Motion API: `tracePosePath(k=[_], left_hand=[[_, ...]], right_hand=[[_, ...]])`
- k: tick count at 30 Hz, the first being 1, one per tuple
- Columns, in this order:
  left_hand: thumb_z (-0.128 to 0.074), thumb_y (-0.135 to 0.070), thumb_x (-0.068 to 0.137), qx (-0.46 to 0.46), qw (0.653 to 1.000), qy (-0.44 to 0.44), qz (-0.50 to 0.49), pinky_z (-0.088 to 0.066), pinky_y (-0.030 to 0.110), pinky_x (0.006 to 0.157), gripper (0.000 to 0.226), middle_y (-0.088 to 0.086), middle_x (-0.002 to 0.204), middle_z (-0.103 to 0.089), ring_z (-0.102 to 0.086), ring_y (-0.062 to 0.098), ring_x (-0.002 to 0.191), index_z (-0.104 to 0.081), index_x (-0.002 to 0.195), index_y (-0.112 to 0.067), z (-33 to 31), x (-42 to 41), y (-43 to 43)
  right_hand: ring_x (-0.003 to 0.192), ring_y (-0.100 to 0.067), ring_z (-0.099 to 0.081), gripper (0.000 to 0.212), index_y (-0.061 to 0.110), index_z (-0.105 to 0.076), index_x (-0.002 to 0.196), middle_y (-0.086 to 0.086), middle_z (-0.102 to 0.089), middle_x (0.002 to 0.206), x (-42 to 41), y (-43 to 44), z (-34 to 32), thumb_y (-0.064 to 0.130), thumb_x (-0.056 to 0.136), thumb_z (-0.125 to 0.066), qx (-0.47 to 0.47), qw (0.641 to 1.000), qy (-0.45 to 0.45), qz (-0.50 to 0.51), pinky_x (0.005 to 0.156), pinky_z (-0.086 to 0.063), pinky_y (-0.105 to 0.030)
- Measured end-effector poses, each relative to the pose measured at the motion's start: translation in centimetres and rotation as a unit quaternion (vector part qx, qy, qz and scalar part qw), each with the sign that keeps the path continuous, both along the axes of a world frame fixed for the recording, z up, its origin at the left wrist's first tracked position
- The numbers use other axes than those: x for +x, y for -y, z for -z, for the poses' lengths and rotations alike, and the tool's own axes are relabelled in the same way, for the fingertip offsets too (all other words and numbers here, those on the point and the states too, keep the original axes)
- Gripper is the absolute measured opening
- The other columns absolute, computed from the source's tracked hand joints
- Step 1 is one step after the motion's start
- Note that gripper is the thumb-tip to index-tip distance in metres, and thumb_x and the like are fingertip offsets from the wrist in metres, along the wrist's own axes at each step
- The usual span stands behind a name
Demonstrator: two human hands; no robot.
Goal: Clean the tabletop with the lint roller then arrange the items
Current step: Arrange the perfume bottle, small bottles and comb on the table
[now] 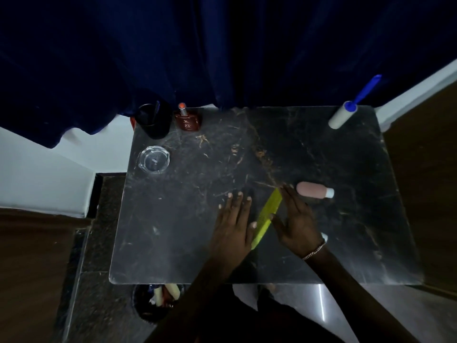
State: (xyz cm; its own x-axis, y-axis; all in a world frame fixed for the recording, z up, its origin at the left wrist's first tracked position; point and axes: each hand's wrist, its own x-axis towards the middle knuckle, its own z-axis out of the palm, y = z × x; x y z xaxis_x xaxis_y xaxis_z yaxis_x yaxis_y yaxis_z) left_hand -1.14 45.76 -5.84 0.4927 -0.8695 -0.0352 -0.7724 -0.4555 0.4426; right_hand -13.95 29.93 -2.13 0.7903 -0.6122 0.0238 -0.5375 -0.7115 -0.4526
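Note:
A dark marble tabletop (188, 219) fills the middle of the view. A yellow-green comb (268, 214) lies slanted on it near the front. My left hand (235, 224) lies flat just left of the comb with fingers spread, its thumb touching the comb's edge. My right hand (296, 221) lies flat on the comb's right side, fingers along it. Neither hand grips anything. The lint roller (342, 117), white with a blue handle, rests at the far right corner. A pink bottle (314, 190) with a white cap lies on its side just beyond my right hand.
At the far left stand a black cup (154, 122) with a pen, and a brown perfume bottle (188, 121). A glass ashtray (153, 159) sits in front of them. Dark blue curtain hangs behind. A bin (158, 300) sits under the front edge.

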Motion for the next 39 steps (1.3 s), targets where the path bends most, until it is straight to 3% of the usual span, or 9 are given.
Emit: tracePosePath(k=[11,16,18,21,25,27,30,33,39], left_hand=[[-0.033,-0.048,0.106,0.024,0.998,0.015,0.059,-0.024,0.052,0.127,0.067,0.006,0.173,-0.010,-0.006,0.028,0.161,-0.016,0.164,-0.020,-0.9,-9.0,3.6],[-0.042,-0.045,0.104,0.017,0.999,-0.024,0.029,-0.041,0.041,0.118,0.063,0.010,0.161,-0.039,-0.043,0.027,0.146,-0.034,0.158,-0.014,-1.2,-12.0,5.3],[-0.052,-0.040,0.102,0.009,0.994,-0.102,-0.041,-0.047,0.038,0.107,0.059,0.010,0.147,-0.053,-0.055,0.026,0.131,-0.042,0.153,-0.013,-1.0,-13.1,6.0],[-0.063,-0.031,0.100,0.022,0.931,-0.313,-0.185,-0.053,0.042,0.101,0.046,0.012,0.127,-0.069,-0.066,0.029,0.116,-0.056,0.140,-0.009,-0.3,-14.0,7.9],[-0.069,-0.016,0.097,-0.026,0.741,-0.555,-0.376,-0.061,0.043,0.087,0.024,0.022,0.096,-0.071,-0.070,0.031,0.086,-0.069,0.108,0.006,0.2,-15.2,10.4],[-0.067,-0.010,0.098,-0.041,0.686,-0.604,-0.405,-0.056,0.034,0.070,0.017,0.017,0.087,-0.066,-0.062,0.022,0.070,-0.068,0.107,0.005,0.3,-15.7,11.2],[-0.065,-0.006,0.098,-0.036,0.666,-0.618,-0.415,-0.051,0.023,0.056,0.009,0.014,0.083,-0.066,-0.057,0.014,0.060,-0.069,0.101,0.001,0.5,-16.1,11.8],[-0.066,-0.007,0.098,-0.040,0.662,-0.625,-0.411,-0.054,0.023,0.060,0.015,0.012,0.083,-0.069,-0.061,0.015,0.063,-0.071,0.107,0.003,0.6,-15.9,11.4],[-0.070,-0.004,0.094,-0.083,0.656,-0.622,-0.420,-0.057,0.031,0.067,0.013,0.012,0.078,-0.069,-0.064,0.021,0.068,-0.068,0.082,-0.005,0.4,-13.2,9.5]], right_hand=[[0.144,-0.027,-0.039,0.075,0.006,-0.036,0.152,-0.012,-0.039,0.157,-10.1,2.3,0.2,0.041,0.091,-0.063,0.036,0.997,-0.060,0.041,0.113,-0.040,-0.043],[0.133,-0.033,-0.049,0.066,0.003,-0.048,0.143,-0.017,-0.050,0.144,-11.2,4.1,1.5,0.039,0.090,-0.065,0.095,0.989,-0.102,0.045,0.111,-0.042,-0.044],[0.129,-0.034,-0.051,0.059,0.005,-0.053,0.138,-0.016,-0.053,0.139,-11.4,4.8,2.0,0.036,0.090,-0.066,0.115,0.985,-0.115,0.048,0.109,-0.042,-0.043],[0.123,-0.032,-0.055,0.052,0.006,-0.057,0.133,-0.015,-0.058,0.134,-11.3,5.7,2.7,0.033,0.090,-0.067,0.159,0.975,-0.139,0.062,0.105,-0.045,-0.040],[0.110,-0.029,-0.063,0.045,0.002,-0.064,0.122,-0.017,-0.064,0.122,-11.2,6.6,3.4,0.029,0.088,-0.073,0.245,0.951,-0.152,0.110,0.097,-0.050,-0.035],[0.105,-0.027,-0.065,0.042,0.004,-0.067,0.118,-0.014,-0.068,0.117,-11.2,6.6,3.6,0.032,0.087,-0.073,0.252,0.948,-0.163,0.109,0.092,-0.051,-0.032],[0.098,-0.024,-0.068,0.046,0.010,-0.070,0.110,-0.008,-0.073,0.106,-11.2,6.3,3.3,0.048,0.084,-0.072,0.254,0.945,-0.173,0.113,0.087,-0.051,-0.031],[0.095,-0.022,-0.068,0.049,0.013,-0.071,0.107,-0.005,-0.074,0.102,-11.1,6.0,2.8,0.055,0.083,-0.070,0.253,0.944,-0.179,0.110,0.088,-0.053,-0.035],[0.089,-0.018,-0.068,0.039,0.011,-0.072,0.110,-0.006,-0.075,0.101,-8.9,4.7,1.7,0.039,0.084,-0.075,0.286,0.943,-0.133,0.111,0.071,-0.051,-0.024]])
